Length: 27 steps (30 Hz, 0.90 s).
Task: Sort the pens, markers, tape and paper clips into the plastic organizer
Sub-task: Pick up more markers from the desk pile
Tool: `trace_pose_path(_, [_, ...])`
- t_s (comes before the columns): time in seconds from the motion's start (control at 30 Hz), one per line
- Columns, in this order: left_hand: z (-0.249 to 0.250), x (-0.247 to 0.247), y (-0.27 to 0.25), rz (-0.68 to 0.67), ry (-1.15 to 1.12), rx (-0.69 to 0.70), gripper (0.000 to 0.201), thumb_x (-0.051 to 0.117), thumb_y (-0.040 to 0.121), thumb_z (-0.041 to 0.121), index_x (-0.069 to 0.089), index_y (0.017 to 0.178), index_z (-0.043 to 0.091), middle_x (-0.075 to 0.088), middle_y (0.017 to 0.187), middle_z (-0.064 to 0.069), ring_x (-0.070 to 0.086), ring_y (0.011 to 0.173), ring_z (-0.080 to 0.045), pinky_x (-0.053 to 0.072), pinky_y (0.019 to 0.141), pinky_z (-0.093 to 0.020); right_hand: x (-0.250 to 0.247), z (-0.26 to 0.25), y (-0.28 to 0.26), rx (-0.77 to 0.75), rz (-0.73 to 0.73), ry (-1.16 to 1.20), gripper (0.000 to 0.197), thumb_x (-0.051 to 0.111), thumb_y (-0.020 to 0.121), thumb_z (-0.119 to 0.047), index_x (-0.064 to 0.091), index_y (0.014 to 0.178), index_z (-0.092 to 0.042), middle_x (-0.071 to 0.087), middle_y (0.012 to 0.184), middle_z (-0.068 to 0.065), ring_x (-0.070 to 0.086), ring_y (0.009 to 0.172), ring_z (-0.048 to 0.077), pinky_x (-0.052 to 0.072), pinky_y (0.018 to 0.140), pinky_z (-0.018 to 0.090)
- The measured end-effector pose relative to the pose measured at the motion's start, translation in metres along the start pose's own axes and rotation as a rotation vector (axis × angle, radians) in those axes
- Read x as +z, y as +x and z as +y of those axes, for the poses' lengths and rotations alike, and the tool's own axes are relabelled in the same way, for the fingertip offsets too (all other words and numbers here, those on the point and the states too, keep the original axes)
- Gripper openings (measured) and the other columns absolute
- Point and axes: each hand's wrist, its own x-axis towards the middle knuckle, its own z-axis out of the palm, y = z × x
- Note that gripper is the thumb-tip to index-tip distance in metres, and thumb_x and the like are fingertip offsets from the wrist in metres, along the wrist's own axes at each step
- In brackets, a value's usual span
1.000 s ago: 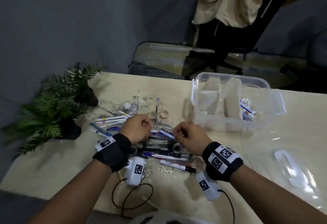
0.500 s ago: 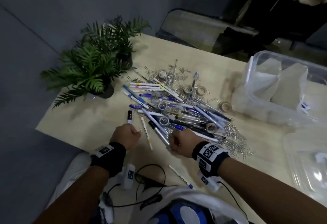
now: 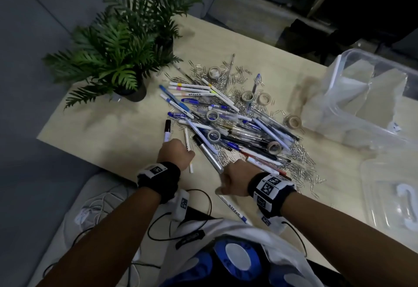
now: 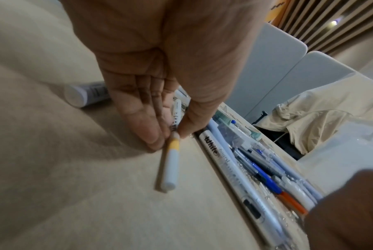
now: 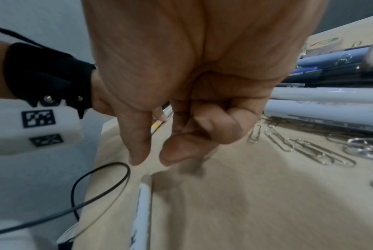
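Note:
A heap of pens and markers [image 3: 237, 128] lies mid-table, with tape rolls [image 3: 247, 96] and paper clips [image 3: 300, 160] scattered through it. The clear plastic organizer [image 3: 371, 105] stands at the right. My left hand [image 3: 181, 151] is at the heap's near-left edge; thumb and fingers [image 4: 172, 137] pinch a white marker with a yellow band [image 4: 170, 160] that lies on the table. My right hand [image 3: 222, 187] hovers near the front edge with curled fingers [image 5: 153, 160] and holds nothing. A white marker [image 5: 141, 211] lies just below it.
A potted fern [image 3: 117, 55] stands at the far left. The organizer's clear lid [image 3: 393, 196] lies at the right front. A black-capped marker [image 3: 167, 131] lies left of my left hand. Black cables [image 3: 181, 218] hang over the table's front edge.
Both hands have drawn back from the middle of the heap to its near edge. The left hand has closed on the yellow-banded marker. My view has tipped downward.

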Motion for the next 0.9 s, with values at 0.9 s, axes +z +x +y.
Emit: trace_pose_path(0.9, [-0.028,-0.033,0.016,0.173,0.034,-0.058,0.03,0.066,0.082,0.031,0.061,0.098,0.006,0.067,0.096,-0.018,0.063,0.09,-0.038,0.052,0.075,-0.039,-0.01,0.008,-0.005,-0.026,0.215,0.153,0.032,0.056,0.088,-0.045,0.051,0.082,-0.014,0.053,0.065,0.0,0.055,0.059,0.02,0.041,0.051,0.027])
